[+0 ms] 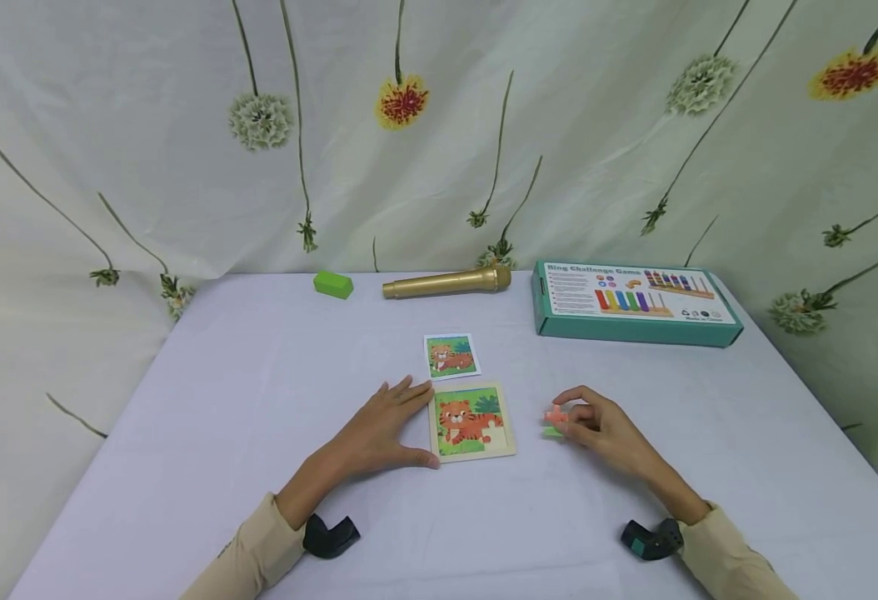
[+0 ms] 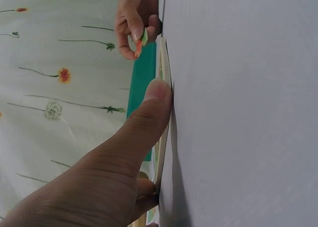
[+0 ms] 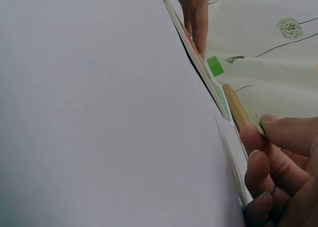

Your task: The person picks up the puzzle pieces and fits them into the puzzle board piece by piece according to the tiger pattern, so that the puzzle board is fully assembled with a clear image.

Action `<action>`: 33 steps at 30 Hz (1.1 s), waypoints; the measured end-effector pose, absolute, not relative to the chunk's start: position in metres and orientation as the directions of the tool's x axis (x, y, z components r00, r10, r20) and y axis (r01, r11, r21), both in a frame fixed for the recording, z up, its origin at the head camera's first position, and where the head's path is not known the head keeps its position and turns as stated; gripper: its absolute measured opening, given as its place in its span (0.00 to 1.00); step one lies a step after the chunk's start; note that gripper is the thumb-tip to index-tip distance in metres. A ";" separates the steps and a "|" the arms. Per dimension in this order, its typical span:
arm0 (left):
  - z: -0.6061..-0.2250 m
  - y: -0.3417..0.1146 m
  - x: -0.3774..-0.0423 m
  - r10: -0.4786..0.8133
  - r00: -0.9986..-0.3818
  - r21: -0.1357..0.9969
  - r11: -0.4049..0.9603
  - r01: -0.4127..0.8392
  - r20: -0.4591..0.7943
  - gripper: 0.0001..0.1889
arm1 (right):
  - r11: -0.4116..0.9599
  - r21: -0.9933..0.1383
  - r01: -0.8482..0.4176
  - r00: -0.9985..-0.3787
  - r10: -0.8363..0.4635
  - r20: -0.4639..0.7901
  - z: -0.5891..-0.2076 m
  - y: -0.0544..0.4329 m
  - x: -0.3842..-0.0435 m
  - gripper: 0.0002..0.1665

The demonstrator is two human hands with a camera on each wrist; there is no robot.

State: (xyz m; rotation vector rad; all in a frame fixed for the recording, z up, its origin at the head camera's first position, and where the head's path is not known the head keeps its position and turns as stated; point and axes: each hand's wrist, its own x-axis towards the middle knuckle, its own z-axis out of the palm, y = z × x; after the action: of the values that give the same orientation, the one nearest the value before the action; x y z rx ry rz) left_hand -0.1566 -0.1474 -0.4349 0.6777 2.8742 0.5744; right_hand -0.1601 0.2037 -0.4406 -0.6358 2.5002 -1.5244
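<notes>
A square wooden tiger puzzle board (image 1: 476,456) lies on the table, with a pale bare gap in the picture at its lower right. My left hand (image 1: 382,429) rests at the board's left side, thumb touching the near corner and straight fingers at the far corner; in the left wrist view its thumb (image 2: 144,117) lies against the board's edge. To the right of the board, my right hand (image 1: 606,432) pinches a small orange and green puzzle piece (image 1: 556,416) between thumb and fingers, held just off the table. Most of that piece is hidden by the fingertips in the right wrist view.
Just beyond the board lies a tiger picture card (image 1: 451,357). Along the back of the table are a green block (image 1: 333,284), a gold microphone (image 1: 446,283) and a teal Ring Challenge Game box (image 1: 637,304). A floral cloth (image 1: 379,192) hangs behind.
</notes>
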 end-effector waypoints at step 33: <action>-0.436 -0.148 -0.157 0.462 -0.886 0.391 0.823 0.413 -0.035 0.55 | 0.392 -0.890 -0.233 -0.879 -0.477 0.020 -0.438 0.139 -0.162 0.17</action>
State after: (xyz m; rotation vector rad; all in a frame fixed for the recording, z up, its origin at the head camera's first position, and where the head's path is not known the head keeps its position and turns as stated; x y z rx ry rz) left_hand -0.1574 -0.1478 -0.4361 0.6936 2.8757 0.5724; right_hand -0.1622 0.1395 -0.4381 -0.6279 2.4129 -1.4836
